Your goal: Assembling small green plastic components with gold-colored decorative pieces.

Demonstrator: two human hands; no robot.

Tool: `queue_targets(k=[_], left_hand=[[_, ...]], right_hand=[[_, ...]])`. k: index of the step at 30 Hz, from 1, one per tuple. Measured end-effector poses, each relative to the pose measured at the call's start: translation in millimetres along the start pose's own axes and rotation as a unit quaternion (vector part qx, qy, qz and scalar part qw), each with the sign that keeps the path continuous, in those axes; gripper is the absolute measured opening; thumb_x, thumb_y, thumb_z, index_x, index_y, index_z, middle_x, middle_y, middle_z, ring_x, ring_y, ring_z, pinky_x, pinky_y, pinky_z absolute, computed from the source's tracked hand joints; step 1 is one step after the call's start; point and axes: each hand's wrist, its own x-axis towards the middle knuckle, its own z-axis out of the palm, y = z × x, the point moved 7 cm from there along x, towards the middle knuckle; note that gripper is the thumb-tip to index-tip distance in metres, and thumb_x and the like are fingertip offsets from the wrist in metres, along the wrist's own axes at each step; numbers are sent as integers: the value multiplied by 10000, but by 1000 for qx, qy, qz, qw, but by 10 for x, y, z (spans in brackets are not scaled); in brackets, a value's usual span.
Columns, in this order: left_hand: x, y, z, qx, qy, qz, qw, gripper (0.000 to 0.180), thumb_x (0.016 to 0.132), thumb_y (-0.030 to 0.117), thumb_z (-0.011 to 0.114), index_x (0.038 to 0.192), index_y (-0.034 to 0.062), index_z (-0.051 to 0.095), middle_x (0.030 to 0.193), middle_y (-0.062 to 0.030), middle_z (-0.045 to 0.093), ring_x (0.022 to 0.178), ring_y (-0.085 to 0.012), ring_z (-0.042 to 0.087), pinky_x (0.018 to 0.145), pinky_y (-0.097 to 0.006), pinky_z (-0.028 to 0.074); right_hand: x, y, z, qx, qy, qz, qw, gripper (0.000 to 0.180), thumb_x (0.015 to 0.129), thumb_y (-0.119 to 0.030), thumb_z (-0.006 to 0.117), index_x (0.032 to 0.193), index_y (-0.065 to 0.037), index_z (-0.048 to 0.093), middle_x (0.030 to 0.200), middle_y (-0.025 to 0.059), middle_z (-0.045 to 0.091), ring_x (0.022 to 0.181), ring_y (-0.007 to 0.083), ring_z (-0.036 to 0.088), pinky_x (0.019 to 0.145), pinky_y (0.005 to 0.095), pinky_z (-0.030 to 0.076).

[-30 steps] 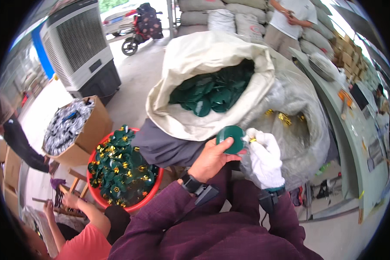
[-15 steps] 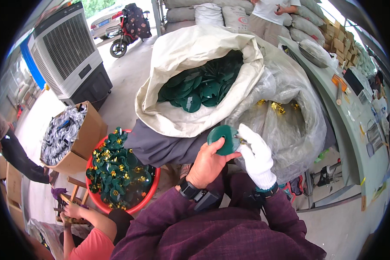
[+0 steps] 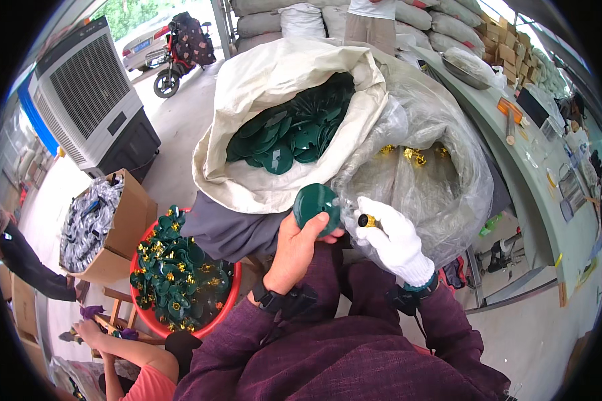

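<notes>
My left hand (image 3: 295, 252), bare, grips a dark green round disc (image 3: 316, 208) by its lower edge, thumb on its face. To its right, my right hand (image 3: 396, 242) in a white knitted glove pinches a small gold fitting with a black end (image 3: 366, 221). Disc and fitting are apart. Beyond the left hand an open white woven sack (image 3: 224, 177) holds many similar green discs (image 3: 277, 157). Next to it, a clear plastic bag (image 3: 478, 194) stands open with several gold pieces (image 3: 415, 156) inside.
At left a red tub (image 3: 229, 304) holds green discs with gold fittings, beside a cardboard box (image 3: 130, 217) of grey parts. An air cooler (image 3: 87, 93) stands behind. A co-worker's arm (image 3: 124, 351) is at lower left. A long table (image 3: 522, 170) runs along the right.
My hands have drawn apart. The gold fitting now shows in my gloved fingers, while the disc stays in my left hand. The view has shifted slightly, and the person at the back turned.
</notes>
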Motion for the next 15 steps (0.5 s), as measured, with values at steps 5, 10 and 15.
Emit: queue_targets(k=[5, 10, 15], left_hand=[[-71, 83, 145, 280, -16, 65, 958, 151, 905, 88, 604, 997, -30, 586, 788, -96, 652, 620, -111, 636, 536, -284, 485], [-118, 125, 313, 398, -36, 152, 904, 101, 803, 31, 590, 850, -33, 529, 758, -266, 588, 732, -483, 569, 652, -479, 474], [-180, 165, 364, 499, -37, 178, 847, 133, 793, 46, 594, 861, -48, 530, 768, -277, 594, 724, -475, 581, 647, -524, 457]], right_hand=[[-87, 55, 122, 260, -67, 170, 948, 429, 836, -60, 674, 1249, -9, 570, 1066, 176, 640, 926, 293, 652, 809, 350, 520], [-62, -35, 101, 82, -62, 20, 995, 423, 823, -94, 697, 1218, 0, 580, 1047, 174, 640, 918, 307, 646, 790, 362, 517], [-55, -95, 94, 30, -71, -6, 997, 408, 813, -126, 716, 1180, 0, 589, 1048, 183, 636, 923, 334, 637, 788, 377, 513]])
